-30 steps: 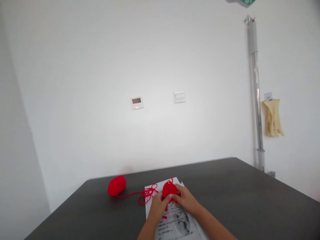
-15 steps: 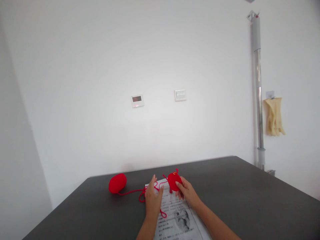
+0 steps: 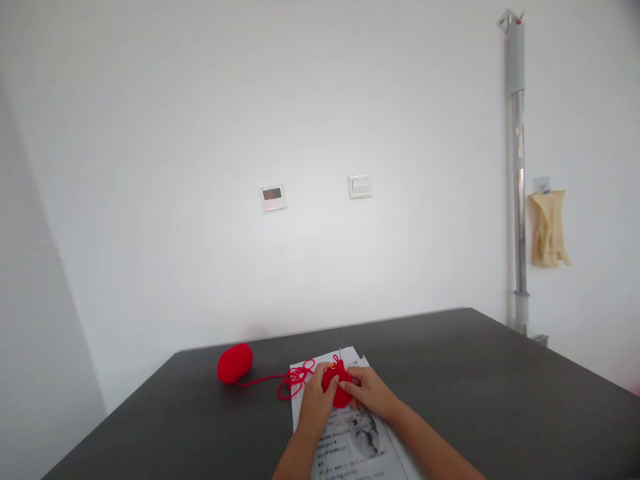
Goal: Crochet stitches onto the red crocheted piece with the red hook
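Observation:
A red knitted or crocheted piece is held between both hands above printed sheets. My left hand grips its left side, thumb on the front. My right hand holds its right side, with the thumb on the front and other fingers partly behind it. A small yellow ring and a red loop show at its top edge, and a thin pointed thing sticks up there. Loose red yarn lies tangled on the paper just left of my left hand and runs to a red ball of yarn.
The dark table reaches a white wall carrying a small display panel and a switch. At the right, a metal pole stands by the wall, with yellowish gloves hanging beside it.
My left hand has moved right and closed on the red piece. My right hand has brought the piece left and lower. The yarn loop below my left hand is no longer visible.

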`<state>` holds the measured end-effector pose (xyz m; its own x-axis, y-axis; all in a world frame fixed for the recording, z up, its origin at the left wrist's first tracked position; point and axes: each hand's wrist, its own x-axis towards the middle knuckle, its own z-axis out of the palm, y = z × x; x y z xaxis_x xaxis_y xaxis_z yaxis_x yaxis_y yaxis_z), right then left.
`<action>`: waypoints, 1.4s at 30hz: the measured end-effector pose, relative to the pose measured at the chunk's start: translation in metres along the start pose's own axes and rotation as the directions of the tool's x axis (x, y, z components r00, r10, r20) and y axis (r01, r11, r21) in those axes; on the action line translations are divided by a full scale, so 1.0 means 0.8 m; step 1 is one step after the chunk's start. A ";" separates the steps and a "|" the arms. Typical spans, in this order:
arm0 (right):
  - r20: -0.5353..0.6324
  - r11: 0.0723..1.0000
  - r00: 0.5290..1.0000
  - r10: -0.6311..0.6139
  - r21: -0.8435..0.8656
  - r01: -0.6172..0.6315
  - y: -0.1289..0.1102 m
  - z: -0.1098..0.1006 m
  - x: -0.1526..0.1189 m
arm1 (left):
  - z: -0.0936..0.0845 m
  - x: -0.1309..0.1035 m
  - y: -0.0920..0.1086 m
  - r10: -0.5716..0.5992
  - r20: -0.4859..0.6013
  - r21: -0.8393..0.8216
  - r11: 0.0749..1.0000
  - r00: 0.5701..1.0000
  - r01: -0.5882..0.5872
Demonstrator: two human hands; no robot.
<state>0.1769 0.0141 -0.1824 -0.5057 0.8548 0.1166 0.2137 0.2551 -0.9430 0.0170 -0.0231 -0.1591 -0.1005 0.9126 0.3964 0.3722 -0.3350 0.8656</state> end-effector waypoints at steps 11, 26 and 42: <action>-0.110 0.978 0.984 -0.142 -0.167 0.123 -0.008 0.001 0.002 | -0.001 0.009 -0.020 -0.154 0.129 -0.095 0.981 0.980 0.167; -0.303 0.906 0.925 -0.228 -0.414 0.087 0.019 -0.014 0.015 | 0.007 0.018 -0.042 -0.175 0.144 -0.202 0.958 0.974 0.202; -0.026 0.709 0.922 -0.386 -0.648 0.278 0.005 -0.009 0.004 | 0.006 0.023 -0.058 -0.229 -0.101 -0.229 0.952 0.968 0.201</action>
<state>0.1822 0.0210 -0.1838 -0.5268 0.7016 0.4798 0.5525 0.7116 -0.4340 0.0026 0.0105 -0.1934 -0.2755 0.9366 0.2165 0.1231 -0.1890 0.9742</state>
